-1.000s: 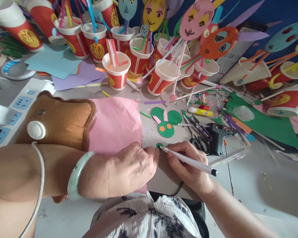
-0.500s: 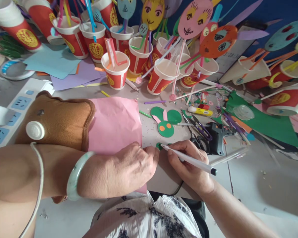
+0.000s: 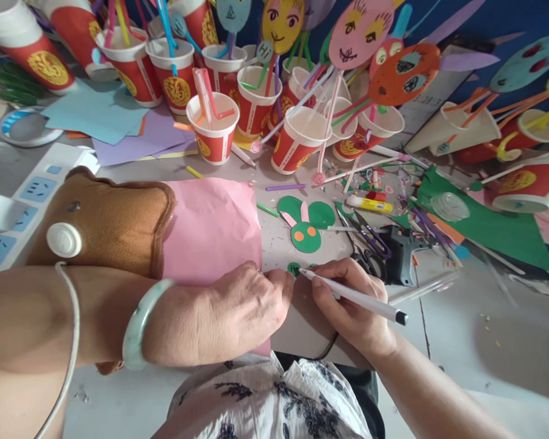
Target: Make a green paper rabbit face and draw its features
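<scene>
My right hand [image 3: 354,305] grips a white marker with a dark end cap [image 3: 361,295], its tip at the edge of a small green paper disc [image 3: 293,268]. Dark strokes resembling an "H" show on the disc. My left hand [image 3: 238,311] is closed, its fingertips at the lower edge of that disc; the exact hold is hidden. Under my left wrist and fingers lies a pink paper sheet [image 3: 213,225]. Just beyond the disc rests a green paper face [image 3: 305,238] with orange eye dots and pink ears, beside larger green circles [image 3: 321,215].
Several red-and-white paper cups [image 3: 213,131] with straws and paper faces line the back. A brown plush warmer [image 3: 114,225] and power strip [image 3: 41,183] sit left. Scissors [image 3: 373,238], a yellow glue stick [image 3: 369,203], a dark tool [image 3: 400,253] and paper scraps lie right.
My right hand and the marker have shifted slightly right, the tip drawing back to the disc's edge. More of the dark lettering shows. My left hand stays in place.
</scene>
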A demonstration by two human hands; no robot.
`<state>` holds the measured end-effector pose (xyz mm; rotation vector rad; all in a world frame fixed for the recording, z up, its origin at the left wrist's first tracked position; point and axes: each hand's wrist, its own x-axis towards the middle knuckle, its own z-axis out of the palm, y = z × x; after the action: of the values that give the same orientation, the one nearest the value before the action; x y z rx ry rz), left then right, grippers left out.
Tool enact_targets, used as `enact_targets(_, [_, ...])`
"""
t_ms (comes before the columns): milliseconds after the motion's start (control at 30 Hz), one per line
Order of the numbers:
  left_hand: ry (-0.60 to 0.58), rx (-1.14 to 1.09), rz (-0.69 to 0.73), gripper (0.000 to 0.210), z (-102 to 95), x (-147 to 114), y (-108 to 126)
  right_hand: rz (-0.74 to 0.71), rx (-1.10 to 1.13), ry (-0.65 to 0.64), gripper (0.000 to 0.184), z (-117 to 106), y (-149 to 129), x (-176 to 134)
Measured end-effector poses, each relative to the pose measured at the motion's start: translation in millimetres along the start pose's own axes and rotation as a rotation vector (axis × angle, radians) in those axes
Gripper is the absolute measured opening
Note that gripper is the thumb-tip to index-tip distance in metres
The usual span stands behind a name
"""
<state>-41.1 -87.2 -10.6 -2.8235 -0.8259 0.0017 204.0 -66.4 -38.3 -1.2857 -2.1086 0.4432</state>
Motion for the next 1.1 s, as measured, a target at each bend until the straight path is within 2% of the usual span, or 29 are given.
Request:
enact_targets(300, [-0.027, -0.017, 0.001, 0.031, -1.6, 1, -1, 0.094, 0.051, -0.062, 0.009, -2, -4, 2])
enact_targets(600, [0.003, 0.010, 0.005, 0.030, -4.1, 0, -2, 0.079, 0.030, -0.008, 0.012, 1, -5, 3])
enact_targets(733, [-0.023, 0.005, -0.006, 0.027, -6.8, 1, -2, 0.059, 0.004, 0.096, 0.008, 0, -1, -4])
enact_targets(900, [0.016, 0.076, -0.021, 0.022, -12.6, 3, -3, 0.170, -0.064, 0.264, 0.007, -5, 13, -12])
enact_targets(1000, [0.044, 0.090, 0.007, 0.018, -13.6, 3, -4, 0.248, -0.022, 0.270, 0.009, -10, 21, -13])
enact_targets(1100, [0.046, 0.101, -0.018, 0.016, -11.9, 2, -3, 0.256, 0.056, 0.224, 0.008, -16, 21, -11])
